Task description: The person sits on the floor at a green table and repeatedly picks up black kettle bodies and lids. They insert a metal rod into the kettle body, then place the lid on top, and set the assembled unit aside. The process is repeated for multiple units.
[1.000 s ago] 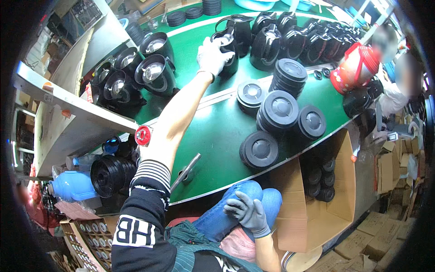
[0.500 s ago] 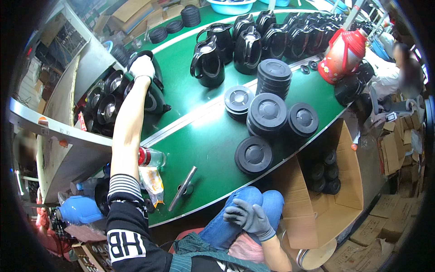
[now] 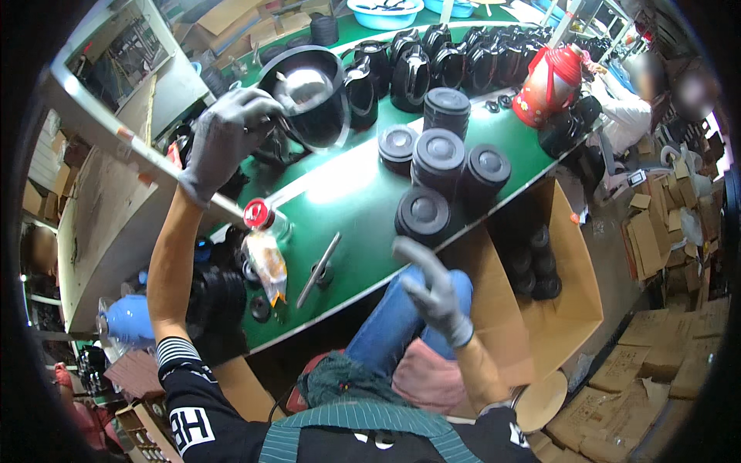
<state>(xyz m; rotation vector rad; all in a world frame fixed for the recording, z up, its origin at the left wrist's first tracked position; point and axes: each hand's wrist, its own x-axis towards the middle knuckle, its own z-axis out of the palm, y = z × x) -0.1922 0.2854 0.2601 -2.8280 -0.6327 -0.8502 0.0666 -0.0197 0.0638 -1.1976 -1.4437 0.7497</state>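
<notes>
My left hand (image 3: pixel 224 139), in a grey glove, grips a black kettle body (image 3: pixel 309 96) by its handle side and holds it up over the green table (image 3: pixel 347 185), its shiny inside facing me. My right hand (image 3: pixel 428 289), also gloved, is raised over my lap near the table's front edge, fingers apart and holding nothing. Stacks of round black bases (image 3: pixel 440 162) stand on the table just beyond it.
A row of black kettles (image 3: pixel 432 58) and a red kettle (image 3: pixel 548 73) line the far side. A metal tool (image 3: pixel 318 270) and a red-capped bottle (image 3: pixel 262 224) lie near the front edge. A cardboard box of black bases (image 3: pixel 540 262) stands on my right. Another person (image 3: pixel 637 100) sits far right.
My left hand has lifted a black kettle body from the left end of the table and brought it up toward me. My right hand has risen from my lap and opened.
</notes>
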